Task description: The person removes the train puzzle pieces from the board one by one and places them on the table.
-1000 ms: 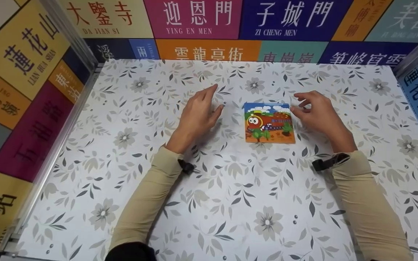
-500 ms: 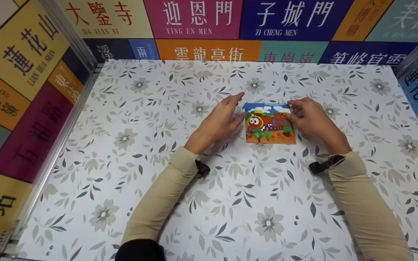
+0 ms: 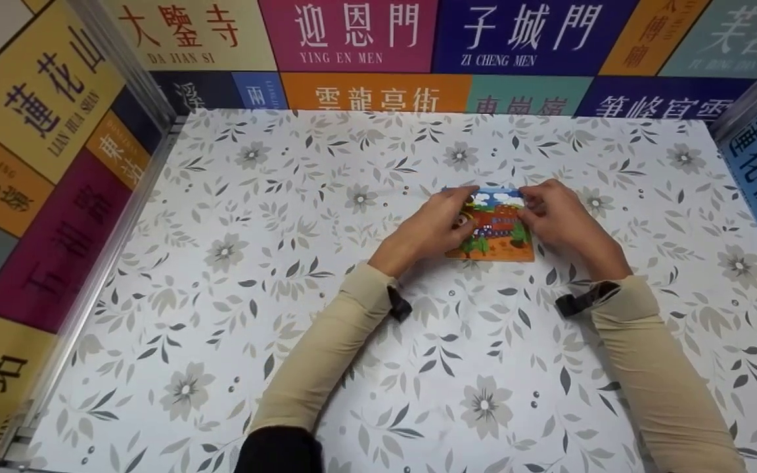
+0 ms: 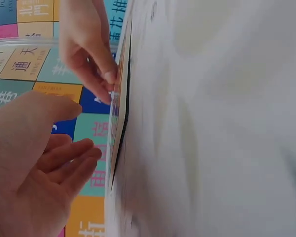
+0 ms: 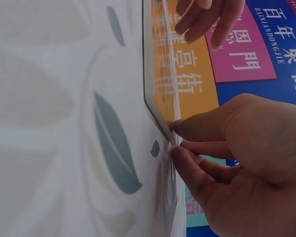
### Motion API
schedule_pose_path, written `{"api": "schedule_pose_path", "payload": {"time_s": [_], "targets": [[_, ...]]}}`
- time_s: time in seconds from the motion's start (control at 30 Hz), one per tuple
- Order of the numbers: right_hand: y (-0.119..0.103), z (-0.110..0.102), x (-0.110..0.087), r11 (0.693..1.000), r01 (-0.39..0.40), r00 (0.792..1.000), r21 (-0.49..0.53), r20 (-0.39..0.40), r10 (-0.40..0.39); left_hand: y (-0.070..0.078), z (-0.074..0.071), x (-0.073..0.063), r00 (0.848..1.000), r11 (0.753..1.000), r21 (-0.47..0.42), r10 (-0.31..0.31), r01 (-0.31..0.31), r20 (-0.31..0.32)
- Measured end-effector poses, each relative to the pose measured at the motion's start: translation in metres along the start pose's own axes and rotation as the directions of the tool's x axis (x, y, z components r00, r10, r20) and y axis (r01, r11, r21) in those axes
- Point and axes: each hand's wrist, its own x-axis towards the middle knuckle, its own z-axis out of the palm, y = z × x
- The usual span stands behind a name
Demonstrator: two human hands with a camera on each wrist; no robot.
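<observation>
A square, thin picture board (image 3: 497,246) with a cartoon train lies on the table, its glossy face up. My right hand (image 3: 561,213) pinches its right edge near the far corner; in the right wrist view, thumb and index finger meet at the corner of the board (image 5: 160,79). Over the left part of the picture reaches my left hand (image 3: 432,226), hiding the train's face. The left wrist view has that left hand (image 4: 44,163) with thumb and fingers spread apart and nothing between them, beside the board's edge.
A white tablecloth (image 3: 221,309) with grey flowers and leaves covers the table. Colourful panels (image 3: 352,39) with large lettering stand behind it and along both sides. Each wrist wears a black strap.
My left hand has moved right, from beside the board to over its left part. The right hand has come in to the board's right edge. The board has hardly moved.
</observation>
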Motion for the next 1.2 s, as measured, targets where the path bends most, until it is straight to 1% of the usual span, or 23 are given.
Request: {"api": "schedule_pose_path", "payload": {"time_s": [0.07,0.17,0.33,0.43,0.57,0.73,0.9,0.97,1.17,1.2], "targets": [[0.000,0.000,0.000,1.000,0.000,1.000,0.000,0.004,0.000,0.002,0.005,0.006,1.000,1.000,-0.005,-0.006,0.006,0.000],[0.001,0.001,0.001,1.000,0.001,1.000,0.006,0.011,-0.001,0.004,0.010,0.012,0.999,0.999,0.013,-0.041,0.041,0.002],[0.003,0.001,0.002,1.000,0.007,1.000,0.023,0.014,-0.007,0.007,0.013,0.020,0.993,0.990,0.074,-0.119,0.119,0.002],[0.004,0.000,0.002,0.999,0.016,1.000,0.051,0.004,-0.016,0.008,0.015,0.025,0.990,0.983,0.118,-0.140,0.140,-0.009],[0.006,0.000,0.001,0.997,0.032,0.999,0.074,-0.017,-0.031,0.009,0.019,0.033,0.985,0.973,0.150,-0.173,0.174,-0.022],[0.009,0.000,0.001,0.996,0.034,0.999,0.081,-0.020,-0.033,0.010,0.025,0.041,0.973,0.961,0.153,-0.228,0.231,-0.036],[0.009,0.000,0.000,0.994,0.017,1.000,0.110,-0.010,-0.016,0.011,0.027,0.045,0.970,0.958,0.153,-0.243,0.244,-0.023],[0.009,0.000,0.000,0.993,0.010,1.000,0.116,-0.009,-0.009,0.011,0.028,0.046,0.968,0.958,0.140,-0.249,0.249,-0.017],[0.010,0.000,0.000,0.994,0.003,1.000,0.105,0.004,-0.004,0.002,0.032,0.050,0.966,0.963,0.079,-0.257,0.257,-0.005],[0.010,0.000,0.000,0.995,0.003,1.000,0.102,0.011,-0.004,-0.002,0.035,0.054,0.966,0.963,0.074,-0.260,0.260,-0.003]]}}
